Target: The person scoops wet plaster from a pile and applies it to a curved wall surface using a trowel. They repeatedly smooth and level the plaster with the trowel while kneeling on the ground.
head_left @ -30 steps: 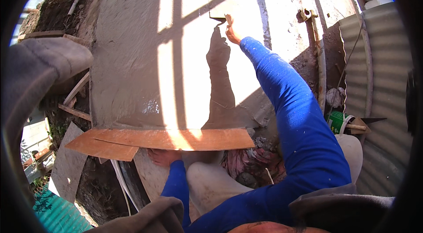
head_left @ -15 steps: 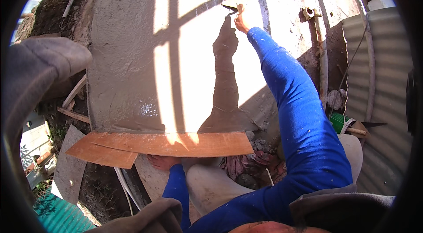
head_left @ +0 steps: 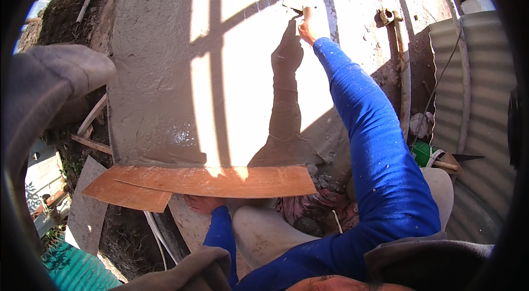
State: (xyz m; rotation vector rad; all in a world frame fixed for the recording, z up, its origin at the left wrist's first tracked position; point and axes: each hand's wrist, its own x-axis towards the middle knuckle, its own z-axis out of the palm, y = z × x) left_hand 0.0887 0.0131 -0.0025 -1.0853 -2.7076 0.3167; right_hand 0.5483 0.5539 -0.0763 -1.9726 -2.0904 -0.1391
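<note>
My right hand (head_left: 306,28), in a blue sleeve, reaches far up and grips the wooden handle of a plastering trowel (head_left: 296,4), whose blade lies flat against the wet grey plastered wall (head_left: 165,71). The arm's shadow falls on the wall just left of the hand. My left hand (head_left: 201,203) is low down, under the edge of an orange-brown wooden board (head_left: 220,181) that lies along the foot of the wall; its fingers grip the board's underside.
A second board piece (head_left: 124,194) overlaps at the left. A rusty vertical pipe (head_left: 403,71) runs right of the wall, next to corrugated metal sheeting (head_left: 479,98). A green container (head_left: 423,153) and rubble sit at the lower right. Earth and sticks lie left.
My right hand has moved the trowel upward and slightly right along the wall. The left hand and the board have stayed in place.
</note>
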